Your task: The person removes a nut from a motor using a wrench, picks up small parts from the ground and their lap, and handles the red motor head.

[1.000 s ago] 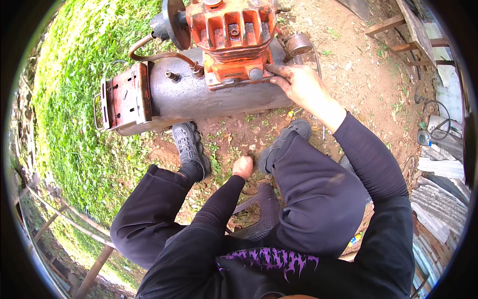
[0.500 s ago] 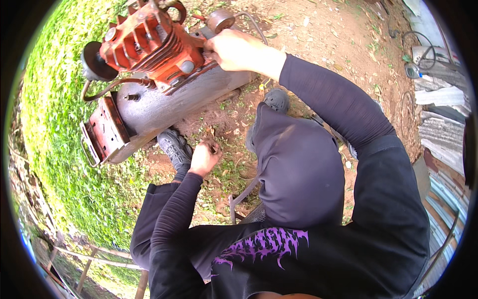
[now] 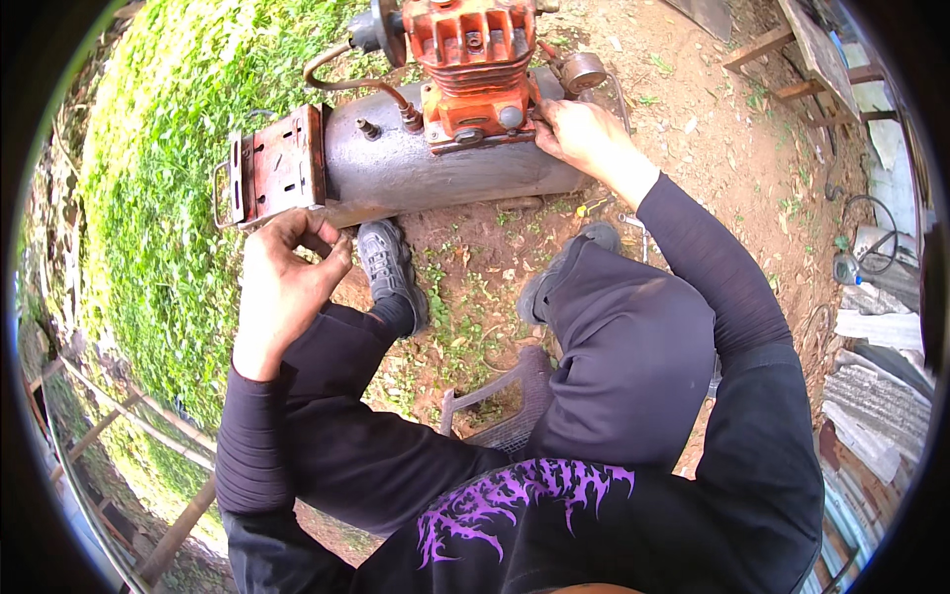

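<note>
An orange-red compressor pump (image 3: 470, 69) is mounted on a dark metal tank (image 3: 376, 173), with a rusty red plate (image 3: 277, 158) at its left end and a copper-coloured pipe (image 3: 376, 89) curving down to the tank. My right hand (image 3: 584, 144) is closed at the right side of the pump's base; what its fingertips grip is hidden. My left hand (image 3: 292, 277) is raised over my left leg, just below the plate in view, fingers curled into a pinch; I cannot make out what, if anything, is between them. A round gauge (image 3: 582, 71) sits beside the pump.
A metal tool (image 3: 633, 228) lies on the dirt beside my right shoe (image 3: 594, 238). Beneath me is a mesh seat (image 3: 495, 416). Wooden frames (image 3: 792, 45), a hose (image 3: 871, 208) and corrugated sheets (image 3: 876, 416) line the right. Grass (image 3: 158, 228) and a pole fence (image 3: 148, 426) are on the left.
My left hand has risen from low between my feet to up near the tank's left end. My right hand stays at the pump's base. The view swung right, then back.
</note>
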The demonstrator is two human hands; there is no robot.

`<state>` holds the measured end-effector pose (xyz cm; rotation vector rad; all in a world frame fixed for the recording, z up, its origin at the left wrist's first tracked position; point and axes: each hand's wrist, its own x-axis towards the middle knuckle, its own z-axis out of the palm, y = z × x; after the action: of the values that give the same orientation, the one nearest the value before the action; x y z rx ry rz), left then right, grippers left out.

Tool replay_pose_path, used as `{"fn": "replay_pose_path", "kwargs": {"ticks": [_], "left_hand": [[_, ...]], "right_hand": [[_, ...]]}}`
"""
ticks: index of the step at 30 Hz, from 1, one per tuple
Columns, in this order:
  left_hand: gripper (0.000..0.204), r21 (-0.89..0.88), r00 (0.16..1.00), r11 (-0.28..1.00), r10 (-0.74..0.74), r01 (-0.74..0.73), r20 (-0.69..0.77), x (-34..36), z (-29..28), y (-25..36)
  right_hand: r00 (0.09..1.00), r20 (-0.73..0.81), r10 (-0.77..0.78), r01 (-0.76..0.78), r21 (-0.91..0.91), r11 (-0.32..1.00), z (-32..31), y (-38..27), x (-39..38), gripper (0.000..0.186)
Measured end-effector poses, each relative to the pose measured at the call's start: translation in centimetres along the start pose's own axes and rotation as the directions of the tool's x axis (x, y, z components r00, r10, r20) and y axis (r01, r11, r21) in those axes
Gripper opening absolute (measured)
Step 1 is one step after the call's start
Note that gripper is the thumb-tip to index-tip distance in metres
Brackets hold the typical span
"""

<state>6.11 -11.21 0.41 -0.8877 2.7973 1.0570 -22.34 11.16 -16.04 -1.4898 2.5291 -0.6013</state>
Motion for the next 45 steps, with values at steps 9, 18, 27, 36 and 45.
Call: {"fn": "replay_pose_path", "kwargs": {"ticks": [9,18,27,36,45], "left_hand": [[0.013,-0.076,0.999,0.997,-0.023,0.024,0.023,1.9,0.0,1.9],[0.013,-0.066,0.999,0.997,0.046,-0.044,0.025,2.1,-0.4,2.6],[0.010,-0.019,0.997,0.998,0.062,-0.061,0.042,2.2,-0.9,2.9],[0.008,-0.023,0.995,0.996,0.084,-0.083,0.047,2.2,-1.5,2.0],[0.007,-0.036,0.997,0.998,0.059,-0.057,0.054,2.8,-2.1,0.8]], "right_hand": [[0.981,-0.184,0.057,-0.047,0.057,0.997,0.9,1.5,-0.9,0.029],[0.992,-0.128,0.016,0.000,0.120,0.993,0.3,0.9,-0.6,0.027],[0.965,0.062,0.254,-0.261,0.162,0.952,-0.3,-0.4,1.1,0.022],[0.863,0.219,0.455,-0.492,0.161,0.855,-0.2,-1.2,2.2,0.029],[0.945,0.147,0.291,-0.306,0.095,0.947,0.3,-0.2,2.4,0.031]]}}
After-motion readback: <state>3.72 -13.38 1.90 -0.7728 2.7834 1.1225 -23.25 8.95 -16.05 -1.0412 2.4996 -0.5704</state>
